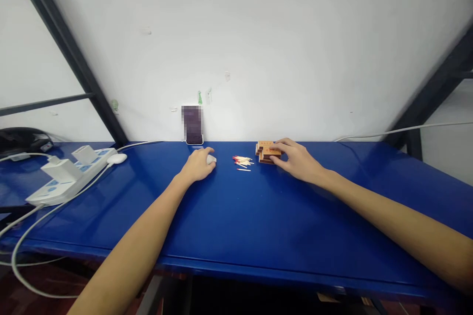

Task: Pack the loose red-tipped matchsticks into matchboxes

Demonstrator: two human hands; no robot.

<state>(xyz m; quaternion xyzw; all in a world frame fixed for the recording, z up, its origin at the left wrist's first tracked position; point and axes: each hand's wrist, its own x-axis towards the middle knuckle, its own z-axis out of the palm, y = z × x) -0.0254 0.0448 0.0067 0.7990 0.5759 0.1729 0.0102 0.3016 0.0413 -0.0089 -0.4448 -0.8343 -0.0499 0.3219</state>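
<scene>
My left hand (198,164) rests on the blue table with its fingers curled round a small white object (211,159), most of which is hidden. To the right, my right hand (295,159) has its thumb and fingers at the right side of several stacked matchboxes (271,153), touching a front box. The boxes are orange on top with dark sides. Between my hands lies a loose pile of matches (242,161) with red heads, and one match (243,170) lies apart just in front of it.
A phone (193,125) leans upright against the white wall behind my left hand. At the left, a white power strip (70,182) with plugged-in chargers and looping cables lies on the blue table (236,226). A black object (24,140) sits at the far left.
</scene>
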